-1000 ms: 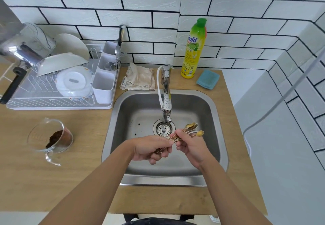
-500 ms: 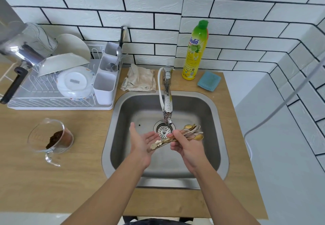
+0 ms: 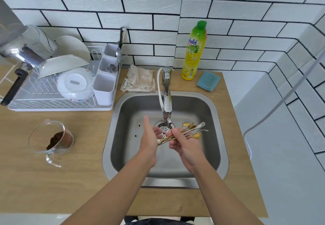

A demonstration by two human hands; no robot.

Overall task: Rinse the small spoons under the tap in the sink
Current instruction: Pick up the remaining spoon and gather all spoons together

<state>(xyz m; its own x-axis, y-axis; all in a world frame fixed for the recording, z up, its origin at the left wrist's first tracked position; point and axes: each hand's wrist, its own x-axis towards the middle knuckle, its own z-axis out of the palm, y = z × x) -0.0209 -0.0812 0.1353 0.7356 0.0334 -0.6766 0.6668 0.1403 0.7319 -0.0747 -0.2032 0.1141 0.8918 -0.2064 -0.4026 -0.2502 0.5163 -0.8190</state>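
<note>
Several small gold and silver spoons [image 3: 190, 129] are bunched in my right hand [image 3: 184, 144], bowls fanned out to the right, over the steel sink [image 3: 215, 115]. The chrome tap [image 3: 167, 101] ends just above and left of the spoons, over the drain [image 3: 163, 128]; no water stream is visible. My left hand [image 3: 149, 136] is spread flat, palm toward the spoon handle ends, touching or nearly touching them.
A white dish rack [image 3: 58, 101] with plates, a pan and a cutlery holder stands at the left. A glass jug [image 3: 52, 140] with brown powder sits on the wooden counter. Behind the sink lie a beige cloth [image 3: 140, 81], a green soap bottle [image 3: 194, 52] and a blue sponge [image 3: 208, 81].
My left hand let go of the spoon handles and spread out flat beside them. My right hand kept the bunch and stayed over the drain.
</note>
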